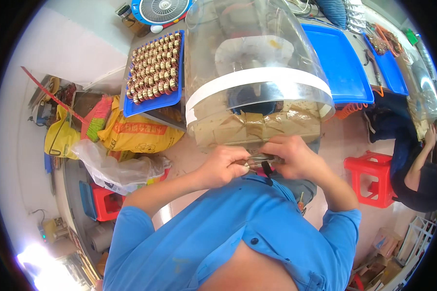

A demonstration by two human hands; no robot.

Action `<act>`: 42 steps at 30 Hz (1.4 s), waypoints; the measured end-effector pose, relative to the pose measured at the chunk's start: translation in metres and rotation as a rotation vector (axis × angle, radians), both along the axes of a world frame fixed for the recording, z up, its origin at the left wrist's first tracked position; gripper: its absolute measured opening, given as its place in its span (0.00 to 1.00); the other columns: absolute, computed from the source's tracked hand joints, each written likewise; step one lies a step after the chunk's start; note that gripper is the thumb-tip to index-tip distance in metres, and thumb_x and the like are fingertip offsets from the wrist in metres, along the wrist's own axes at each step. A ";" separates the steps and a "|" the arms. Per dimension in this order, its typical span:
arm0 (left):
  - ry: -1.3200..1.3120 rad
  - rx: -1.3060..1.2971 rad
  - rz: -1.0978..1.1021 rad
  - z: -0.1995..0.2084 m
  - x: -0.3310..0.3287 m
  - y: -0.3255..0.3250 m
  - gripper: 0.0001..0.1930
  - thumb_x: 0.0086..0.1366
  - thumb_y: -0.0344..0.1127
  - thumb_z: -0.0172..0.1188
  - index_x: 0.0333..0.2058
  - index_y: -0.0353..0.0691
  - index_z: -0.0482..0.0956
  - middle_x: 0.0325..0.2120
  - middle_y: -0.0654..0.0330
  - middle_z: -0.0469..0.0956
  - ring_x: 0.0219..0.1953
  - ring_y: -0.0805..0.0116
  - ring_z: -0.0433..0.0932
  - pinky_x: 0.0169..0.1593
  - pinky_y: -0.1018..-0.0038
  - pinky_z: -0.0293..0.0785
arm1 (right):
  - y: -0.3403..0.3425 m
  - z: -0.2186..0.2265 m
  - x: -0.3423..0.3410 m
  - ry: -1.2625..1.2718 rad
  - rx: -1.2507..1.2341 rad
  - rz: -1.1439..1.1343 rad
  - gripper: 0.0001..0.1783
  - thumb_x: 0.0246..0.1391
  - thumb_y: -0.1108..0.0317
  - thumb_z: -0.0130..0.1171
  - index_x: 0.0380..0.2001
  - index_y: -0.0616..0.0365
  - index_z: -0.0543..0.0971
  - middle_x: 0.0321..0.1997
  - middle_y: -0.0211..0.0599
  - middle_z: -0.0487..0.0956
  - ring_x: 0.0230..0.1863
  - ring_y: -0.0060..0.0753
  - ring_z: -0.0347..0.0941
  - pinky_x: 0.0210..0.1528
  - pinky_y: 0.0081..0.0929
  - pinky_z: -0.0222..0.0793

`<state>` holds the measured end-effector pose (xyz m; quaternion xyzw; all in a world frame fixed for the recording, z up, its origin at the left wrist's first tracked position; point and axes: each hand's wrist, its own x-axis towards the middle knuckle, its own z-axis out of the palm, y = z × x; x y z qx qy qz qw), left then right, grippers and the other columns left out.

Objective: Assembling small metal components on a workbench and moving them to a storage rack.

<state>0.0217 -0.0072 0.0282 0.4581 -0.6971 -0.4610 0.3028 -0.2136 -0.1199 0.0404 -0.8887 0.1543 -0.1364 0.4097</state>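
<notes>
In front of my belly, just below the near edge of the cardboard-lined work surface [209, 138], my two hands come close together. My left hand [223, 167] is closed, thumb and fingers pinching a small brown and cream piece [248, 164] that looks like a wire-wound coil. My right hand [294, 157] curls around a shiny grey metal tool [260, 157]; a black part [266, 169] shows beneath the fingers. The tool's exact kind is hidden. Beyond my hands, a curved clear plastic shield [257, 53] with a white-taped rim arches over the cardboard.
At left, a blue tray [153, 104] bears rows of wire-wound ring coils [153, 68] near a small fan [162, 9]. Another blue tray [342, 63] lies right of the shield. Yellow sacks [141, 131] fill the left side; a red stool [371, 177] and another person [417, 179] are at right.
</notes>
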 end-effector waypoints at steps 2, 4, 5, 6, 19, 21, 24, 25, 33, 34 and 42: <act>0.206 0.360 0.230 0.000 -0.006 0.000 0.12 0.60 0.30 0.60 0.43 0.34 0.80 0.27 0.65 0.76 0.32 0.76 0.72 0.37 0.75 0.70 | -0.001 -0.007 -0.003 -0.021 -0.003 -0.056 0.23 0.30 0.79 0.60 0.38 0.57 0.79 0.30 0.43 0.76 0.37 0.53 0.75 0.35 0.47 0.70; 0.245 0.362 0.262 -0.004 -0.013 -0.002 0.13 0.61 0.30 0.60 0.44 0.34 0.80 0.29 0.65 0.77 0.33 0.76 0.71 0.38 0.77 0.70 | -0.002 -0.009 -0.004 -0.040 -0.004 -0.112 0.23 0.30 0.79 0.60 0.38 0.58 0.78 0.30 0.43 0.76 0.37 0.54 0.75 0.35 0.47 0.70; 0.285 0.364 0.292 -0.006 -0.014 -0.004 0.14 0.61 0.30 0.59 0.45 0.33 0.80 0.30 0.64 0.77 0.34 0.77 0.71 0.39 0.78 0.70 | -0.003 -0.008 -0.004 -0.031 -0.009 -0.137 0.22 0.31 0.78 0.60 0.38 0.59 0.78 0.31 0.44 0.76 0.37 0.55 0.74 0.36 0.46 0.70; 0.287 0.365 0.292 -0.008 -0.015 -0.003 0.14 0.61 0.30 0.59 0.45 0.33 0.80 0.30 0.64 0.77 0.34 0.77 0.71 0.39 0.78 0.70 | -0.002 -0.007 -0.006 -0.019 -0.012 -0.161 0.21 0.31 0.78 0.60 0.37 0.59 0.77 0.31 0.45 0.76 0.38 0.56 0.74 0.37 0.44 0.71; 0.693 0.209 0.504 -0.022 -0.035 -0.030 0.19 0.62 0.27 0.63 0.50 0.35 0.69 0.41 0.59 0.77 0.41 0.72 0.76 0.42 0.76 0.76 | 0.022 -0.038 0.035 -0.561 0.876 -0.495 0.15 0.55 0.69 0.60 0.44 0.57 0.69 0.41 0.29 0.71 0.43 0.21 0.64 0.48 0.22 0.63; 0.625 0.167 0.516 -0.027 -0.033 -0.035 0.19 0.61 0.25 0.64 0.49 0.36 0.68 0.41 0.60 0.77 0.41 0.72 0.75 0.42 0.77 0.75 | 0.018 -0.033 0.036 -0.556 0.874 -0.504 0.15 0.55 0.69 0.59 0.44 0.57 0.69 0.40 0.29 0.71 0.42 0.21 0.64 0.47 0.22 0.63; 0.638 0.036 0.500 -0.030 -0.032 -0.047 0.19 0.60 0.25 0.65 0.49 0.37 0.69 0.41 0.60 0.77 0.42 0.74 0.74 0.43 0.79 0.73 | 0.012 -0.031 0.041 -0.578 0.852 -0.515 0.15 0.55 0.68 0.57 0.44 0.57 0.69 0.40 0.29 0.70 0.41 0.21 0.64 0.47 0.22 0.63; 0.681 0.054 0.499 -0.030 -0.032 -0.050 0.19 0.59 0.25 0.66 0.48 0.38 0.70 0.41 0.60 0.77 0.43 0.74 0.74 0.45 0.79 0.73 | 0.010 -0.031 0.042 -0.604 0.831 -0.516 0.15 0.55 0.67 0.56 0.44 0.58 0.69 0.40 0.29 0.70 0.41 0.21 0.63 0.47 0.22 0.63; 0.832 0.155 0.473 -0.025 -0.027 -0.069 0.20 0.57 0.24 0.68 0.44 0.36 0.68 0.43 0.52 0.78 0.40 0.66 0.78 0.41 0.70 0.79 | -0.002 -0.032 0.056 -0.692 1.056 -0.534 0.16 0.56 0.67 0.55 0.47 0.58 0.69 0.40 0.31 0.71 0.37 0.22 0.68 0.39 0.23 0.67; 0.848 0.152 0.469 -0.026 -0.027 -0.071 0.19 0.57 0.24 0.68 0.43 0.36 0.67 0.43 0.49 0.78 0.39 0.65 0.78 0.40 0.68 0.80 | -0.004 -0.033 0.056 -0.659 1.071 -0.526 0.17 0.56 0.68 0.55 0.48 0.58 0.69 0.40 0.32 0.72 0.36 0.23 0.69 0.37 0.23 0.68; 0.808 0.178 0.496 -0.025 -0.027 -0.076 0.19 0.57 0.23 0.67 0.41 0.34 0.66 0.41 0.45 0.79 0.33 0.62 0.79 0.37 0.66 0.80 | -0.007 -0.031 0.055 -0.679 1.176 -0.575 0.17 0.57 0.68 0.55 0.49 0.60 0.70 0.40 0.35 0.75 0.34 0.26 0.71 0.37 0.25 0.69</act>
